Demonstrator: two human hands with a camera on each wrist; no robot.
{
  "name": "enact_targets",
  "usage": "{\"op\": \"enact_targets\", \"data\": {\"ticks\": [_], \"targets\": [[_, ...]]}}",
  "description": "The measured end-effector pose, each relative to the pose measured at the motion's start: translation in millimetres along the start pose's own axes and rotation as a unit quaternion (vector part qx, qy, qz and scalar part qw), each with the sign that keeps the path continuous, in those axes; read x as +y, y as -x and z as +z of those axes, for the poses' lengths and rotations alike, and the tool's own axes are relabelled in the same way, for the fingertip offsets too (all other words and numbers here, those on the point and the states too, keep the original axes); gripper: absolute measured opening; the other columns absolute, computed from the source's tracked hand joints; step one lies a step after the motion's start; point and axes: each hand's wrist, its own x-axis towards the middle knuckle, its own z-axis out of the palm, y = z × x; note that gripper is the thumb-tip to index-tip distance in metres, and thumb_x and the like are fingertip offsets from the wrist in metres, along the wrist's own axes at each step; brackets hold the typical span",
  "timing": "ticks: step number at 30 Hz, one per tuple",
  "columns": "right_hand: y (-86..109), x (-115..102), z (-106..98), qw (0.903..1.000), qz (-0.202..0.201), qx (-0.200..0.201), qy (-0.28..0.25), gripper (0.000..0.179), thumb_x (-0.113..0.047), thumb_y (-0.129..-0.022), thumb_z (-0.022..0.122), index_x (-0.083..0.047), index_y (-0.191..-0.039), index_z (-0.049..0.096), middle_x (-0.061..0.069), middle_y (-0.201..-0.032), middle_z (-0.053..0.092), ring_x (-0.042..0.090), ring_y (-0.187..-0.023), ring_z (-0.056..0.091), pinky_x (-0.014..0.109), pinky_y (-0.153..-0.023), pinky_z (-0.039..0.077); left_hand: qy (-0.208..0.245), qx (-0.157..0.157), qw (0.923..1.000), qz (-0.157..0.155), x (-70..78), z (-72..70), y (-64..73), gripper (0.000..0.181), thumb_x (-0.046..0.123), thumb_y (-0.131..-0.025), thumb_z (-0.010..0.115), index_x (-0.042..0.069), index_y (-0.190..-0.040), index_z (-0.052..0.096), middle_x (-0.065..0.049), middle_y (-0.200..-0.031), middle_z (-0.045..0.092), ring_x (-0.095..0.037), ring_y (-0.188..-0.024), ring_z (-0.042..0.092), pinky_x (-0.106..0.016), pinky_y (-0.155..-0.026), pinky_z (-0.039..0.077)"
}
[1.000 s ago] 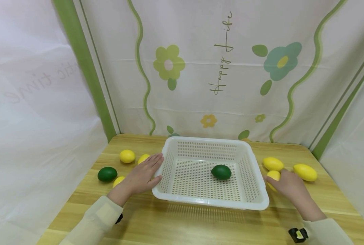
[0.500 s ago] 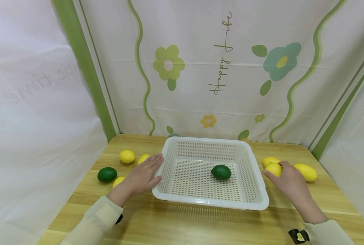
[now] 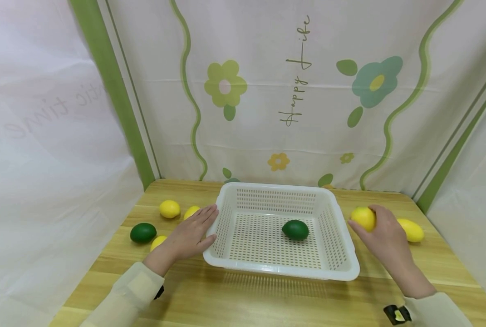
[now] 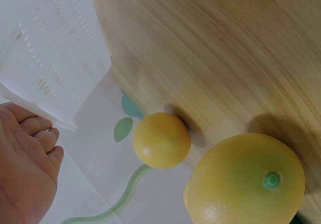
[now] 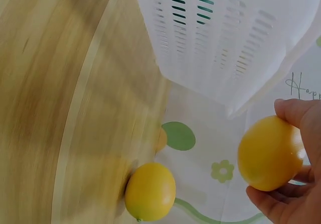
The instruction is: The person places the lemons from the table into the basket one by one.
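Note:
My right hand (image 3: 385, 236) grips a yellow lemon (image 3: 363, 220) between thumb and fingers, above the table to the right of a white plastic basket (image 3: 281, 270). In the right wrist view the held lemon (image 5: 268, 153) is off the tabletop, while another lemon (image 5: 150, 191) lies below it. One more lemon (image 3: 411, 230) is partly hidden behind my right hand. Inside the basket lies a dark green lime-shaped fruit (image 3: 295, 230). My left hand (image 3: 189, 234) rests on the basket's left rim, fingers extended.
Left of the basket are a lemon (image 3: 170, 209), two lemons partly covered by my left hand and a second dark green fruit (image 3: 143, 233). A printed curtain (image 3: 259, 136) hangs behind the wooden table (image 3: 234, 304).
My right hand has raised the lemon off the table and moved it slightly away from me, covering the lemon behind in the head view. My left hand stays put.

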Motion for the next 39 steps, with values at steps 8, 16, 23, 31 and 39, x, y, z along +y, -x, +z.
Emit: {"op": "enact_targets", "data": {"ticks": [8, 16, 23, 31, 39], "targets": [[-3.1, -6, 3, 0.9975, -0.057, 0.041, 0.004, 0.065, -0.027, -0.077, 0.082, 0.013, -0.119, 0.050, 0.030, -0.110, 0.054, 0.042, -0.089, 0.052, 0.051, -0.060, 0.044, 0.004, 0.011, 0.9999, 0.004, -0.6, 0.5, -0.4, 0.066, 0.033, -0.099, 0.051, -0.005, -0.149, 0.030, -0.018, -0.156, 0.026, -0.031, -0.143, 0.024, -0.046, -0.116, 0.021], [-8.3, -14, 6, 0.9866, -0.127, 0.099, 0.028, 0.067, -0.019, -0.064, 0.088, 0.010, -0.113, 0.052, 0.028, -0.100, 0.056, 0.042, -0.085, 0.053, 0.054, -0.063, 0.046, 0.003, 0.012, 0.9999, 0.003, -0.4, 0.2, -0.4, 0.066, 0.034, -0.099, 0.049, -0.004, -0.149, 0.030, -0.018, -0.155, 0.027, -0.031, -0.143, 0.025, -0.046, -0.115, 0.022], [-12.2, -17, 7, 0.9781, -0.171, 0.113, 0.038, 0.067, -0.022, -0.064, 0.086, 0.009, -0.113, 0.052, 0.027, -0.100, 0.055, 0.043, -0.087, 0.053, 0.054, -0.067, 0.048, 0.003, 0.006, 1.0000, 0.002, -0.2, -0.3, -0.5, 0.066, 0.035, -0.100, 0.048, -0.004, -0.150, 0.029, -0.017, -0.156, 0.026, -0.031, -0.143, 0.024, -0.045, -0.116, 0.021], [-14.8, -26, 8, 0.9666, -0.216, 0.127, 0.054, 0.081, -0.067, -0.091, 0.042, 0.010, -0.113, 0.053, 0.028, -0.100, 0.054, 0.044, -0.085, 0.054, 0.056, -0.069, 0.050, 0.001, 0.006, 1.0000, 0.001, -0.5, 0.8, -0.6, 0.066, 0.035, -0.100, 0.047, -0.004, -0.150, 0.029, -0.017, -0.156, 0.026, -0.030, -0.144, 0.024, -0.045, -0.116, 0.020], [-15.4, -36, 6, 0.9569, -0.252, 0.127, 0.069, 0.078, -0.063, -0.094, 0.037, 0.011, -0.112, 0.053, 0.029, -0.099, 0.053, 0.045, -0.082, 0.054, 0.056, -0.067, 0.053, 0.002, 0.006, 1.0000, 0.001, 0.7, -0.6, 0.3, 0.066, 0.035, -0.100, 0.047, -0.004, -0.150, 0.029, -0.018, -0.156, 0.026, -0.031, -0.144, 0.023, -0.045, -0.116, 0.019]]}}
